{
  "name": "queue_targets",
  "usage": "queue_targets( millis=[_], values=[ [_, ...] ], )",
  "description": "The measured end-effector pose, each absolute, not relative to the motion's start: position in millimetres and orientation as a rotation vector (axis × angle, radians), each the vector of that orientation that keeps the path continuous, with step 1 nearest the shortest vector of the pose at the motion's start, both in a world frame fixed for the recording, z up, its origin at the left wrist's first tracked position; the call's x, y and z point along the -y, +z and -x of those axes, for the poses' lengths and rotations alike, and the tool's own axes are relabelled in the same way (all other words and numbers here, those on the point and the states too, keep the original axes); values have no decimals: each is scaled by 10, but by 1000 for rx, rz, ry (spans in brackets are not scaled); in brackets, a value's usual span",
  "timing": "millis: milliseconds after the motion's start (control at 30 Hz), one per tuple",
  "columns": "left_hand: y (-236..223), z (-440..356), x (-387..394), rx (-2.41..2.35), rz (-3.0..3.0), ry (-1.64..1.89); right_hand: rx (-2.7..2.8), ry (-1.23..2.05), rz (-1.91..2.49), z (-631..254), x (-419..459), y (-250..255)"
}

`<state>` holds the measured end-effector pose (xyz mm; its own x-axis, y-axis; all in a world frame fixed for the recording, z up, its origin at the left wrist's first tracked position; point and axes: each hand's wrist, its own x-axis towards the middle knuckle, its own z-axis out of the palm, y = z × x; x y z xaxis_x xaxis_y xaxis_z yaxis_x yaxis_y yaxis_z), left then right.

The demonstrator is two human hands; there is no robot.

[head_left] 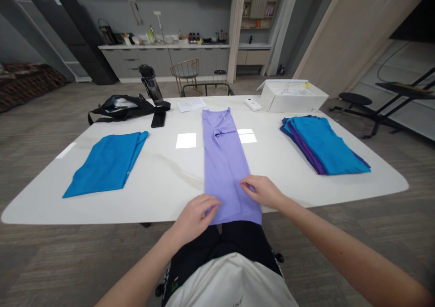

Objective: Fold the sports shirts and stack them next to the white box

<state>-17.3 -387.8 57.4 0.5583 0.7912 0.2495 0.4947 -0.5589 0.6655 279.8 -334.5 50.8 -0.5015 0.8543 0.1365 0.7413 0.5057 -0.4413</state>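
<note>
Lilac trousers (222,162) lie flat on the white table (163,202), folded lengthwise, with the waist at the far end and the leg ends hanging slightly over the near edge. Over the lower left part of the legs is my left hand (198,214), fingers loosely bent and thumb apart from them. My right hand (263,191) hovers at the right side of the legs, its thumb and forefinger separated by a small gap. No cloth is lifted by either hand; whether the fingertips touch it is hard to tell.
Folded blue clothing (105,162) lies on the left, a blue and purple stack of clothes (322,143) on the right. Farther back are a black bag (124,107), bottle (150,85), phone (158,119), paper (192,104), small white device (252,104) and white box (292,96).
</note>
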Motion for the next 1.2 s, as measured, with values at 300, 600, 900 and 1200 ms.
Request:
queue_targets(
  millis=[300,600,900,1200],
  values=[
    [402,-141,2364,-1336,-2676,447,2054,421,1936,-2721,1606,404],
    [-18,-243,2131,-1185,-2744,323,1672,363,2239,-2608,535,244],
    [165,-208,1860,-1288,-2677,419,1799,194,2191,-2548,435,158],
    [8,-228,1542,-1479,-2643,327,1745,55,2131,-2682,372,149]
  ],
)
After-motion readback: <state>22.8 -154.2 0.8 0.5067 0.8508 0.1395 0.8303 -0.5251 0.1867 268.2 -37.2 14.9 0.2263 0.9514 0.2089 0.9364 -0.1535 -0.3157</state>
